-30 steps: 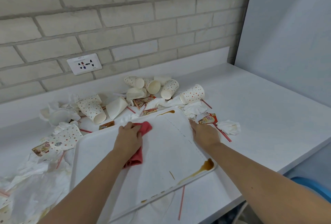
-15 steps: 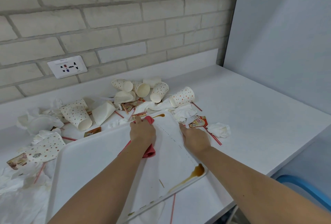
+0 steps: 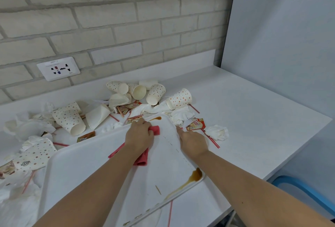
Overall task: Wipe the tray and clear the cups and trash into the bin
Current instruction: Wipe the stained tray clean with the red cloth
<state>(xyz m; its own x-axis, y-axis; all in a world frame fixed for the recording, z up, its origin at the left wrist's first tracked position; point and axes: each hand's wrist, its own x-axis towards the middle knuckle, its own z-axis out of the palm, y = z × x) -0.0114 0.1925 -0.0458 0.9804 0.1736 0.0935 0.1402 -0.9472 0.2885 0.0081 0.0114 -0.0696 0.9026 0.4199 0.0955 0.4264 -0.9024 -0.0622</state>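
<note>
A white tray (image 3: 81, 168) lies on the counter, with a brown spill (image 3: 194, 177) at its near right corner and a smaller brown streak (image 3: 155, 118) at its far corner. My left hand (image 3: 138, 136) presses a red cloth (image 3: 143, 158) onto the tray just below the far streak. My right hand (image 3: 193, 142) grips the tray's right edge. Several dotted paper cups (image 3: 178, 99) lie on their sides beyond the tray, among crumpled napkins (image 3: 217, 132), creamer packets (image 3: 195, 124) and red straws (image 3: 211, 138).
A brick wall with a socket (image 3: 58, 68) backs the counter, and a grey panel (image 3: 281, 45) closes the right side. A blue bin rim (image 3: 299, 188) shows below the counter's right edge. More cups and paper wrappers (image 3: 34, 156) crowd the left.
My left hand has slid the red cloth along the tray toward its far right corner, close to the small brown streak. My right hand stays on the tray's edge.
</note>
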